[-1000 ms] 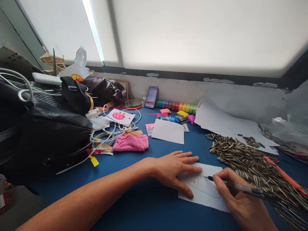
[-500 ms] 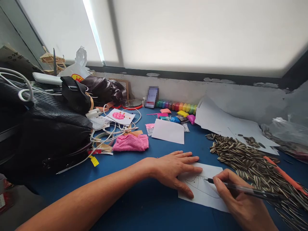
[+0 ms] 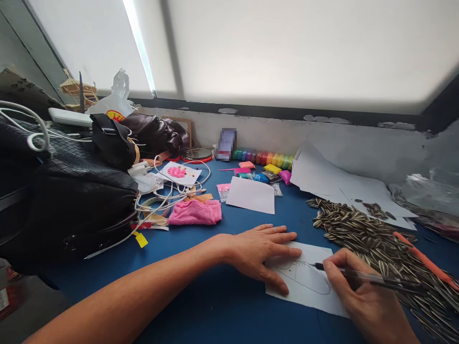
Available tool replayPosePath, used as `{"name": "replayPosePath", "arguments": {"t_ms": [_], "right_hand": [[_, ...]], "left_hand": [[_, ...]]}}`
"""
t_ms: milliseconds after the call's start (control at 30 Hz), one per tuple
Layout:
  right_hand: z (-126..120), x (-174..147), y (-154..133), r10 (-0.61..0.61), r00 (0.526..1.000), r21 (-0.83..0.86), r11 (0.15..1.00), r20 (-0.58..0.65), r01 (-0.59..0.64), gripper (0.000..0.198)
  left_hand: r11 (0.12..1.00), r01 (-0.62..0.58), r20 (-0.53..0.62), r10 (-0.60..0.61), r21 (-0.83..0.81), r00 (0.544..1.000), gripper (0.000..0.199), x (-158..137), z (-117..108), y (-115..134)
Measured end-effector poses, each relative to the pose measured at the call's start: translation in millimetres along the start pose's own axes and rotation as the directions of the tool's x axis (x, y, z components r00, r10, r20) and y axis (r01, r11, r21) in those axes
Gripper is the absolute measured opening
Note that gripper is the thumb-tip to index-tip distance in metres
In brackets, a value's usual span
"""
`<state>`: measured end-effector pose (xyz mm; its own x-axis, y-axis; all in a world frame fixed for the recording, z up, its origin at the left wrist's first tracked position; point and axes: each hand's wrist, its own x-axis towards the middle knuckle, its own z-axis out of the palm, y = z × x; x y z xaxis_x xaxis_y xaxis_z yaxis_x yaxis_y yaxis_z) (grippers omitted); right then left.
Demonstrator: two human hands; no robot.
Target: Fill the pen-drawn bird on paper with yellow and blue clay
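The left hand (image 3: 263,253) lies flat and open, palm down, on the blue tabletop (image 3: 201,296), its fingers spread over the left edge of a small white sheet of paper with a black line drawing (image 3: 304,284) and pressing it down. The right hand (image 3: 362,298) is closed around a clear-barrelled black pen (image 3: 362,278), gripped between thumb and fingers; the pen's tip touches the sheet just right of the drawn outline, near the sheet's middle. The sheet lies at the near edge of the table, between the 2 hands, slightly skewed.

Just right of the sheet, a wide heap of striped grey sunflower seeds (image 3: 369,239) spreads across the table and runs under the right wrist area (some seeds touch the pen's far end, as far as can be seen). A thin orange stick (image 3: 423,260) lies slanted on the heap. Behind the seeds, loose white sheets (image 3: 333,184) rest against the wall.

Farther back sits a blank white card (image 3: 251,196), well apart from the hands, with a row of rainbow-coloured clay blocks (image 3: 263,157) along the wall. To the left are a folded pink cloth (image 3: 195,212), tangled white cables (image 3: 168,191) and a large black woven bag (image 3: 68,200).
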<state>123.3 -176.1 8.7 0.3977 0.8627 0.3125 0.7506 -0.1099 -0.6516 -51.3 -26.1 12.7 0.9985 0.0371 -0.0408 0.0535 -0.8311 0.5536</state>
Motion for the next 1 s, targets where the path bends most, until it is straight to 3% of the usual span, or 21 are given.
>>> {"name": "replayPosePath", "arguments": {"t_ms": [400,600,800,1000], "right_hand": [[-2.6,9.3,10.0,-0.159,0.986,-0.011,0.987,0.059,0.159,0.031],[0.7,3.3,5.9,-0.059,0.998,0.004,0.998,0.011,0.059,0.031],[2.5,3.5,11.1,-0.113,0.993,0.019,0.993,0.024,0.112,0.03],[-1.8,1.8,5.2,-0.014,0.999,0.016,1.0,0.03,0.014,0.031]], "left_hand": [[1.0,-0.003,-0.003,0.003,0.002,1.0,0.079,0.7,1.2,-1.4],[1.0,0.01,0.003,-0.01,0.011,1.0,0.077,0.9,-0.4,0.7],[1.0,0.006,0.001,-0.006,0.005,1.0,0.077,0.9,0.4,-0.3],[1.0,0.0,0.007,0.0,0.007,1.0,0.077,0.5,0.0,-0.7]]}}
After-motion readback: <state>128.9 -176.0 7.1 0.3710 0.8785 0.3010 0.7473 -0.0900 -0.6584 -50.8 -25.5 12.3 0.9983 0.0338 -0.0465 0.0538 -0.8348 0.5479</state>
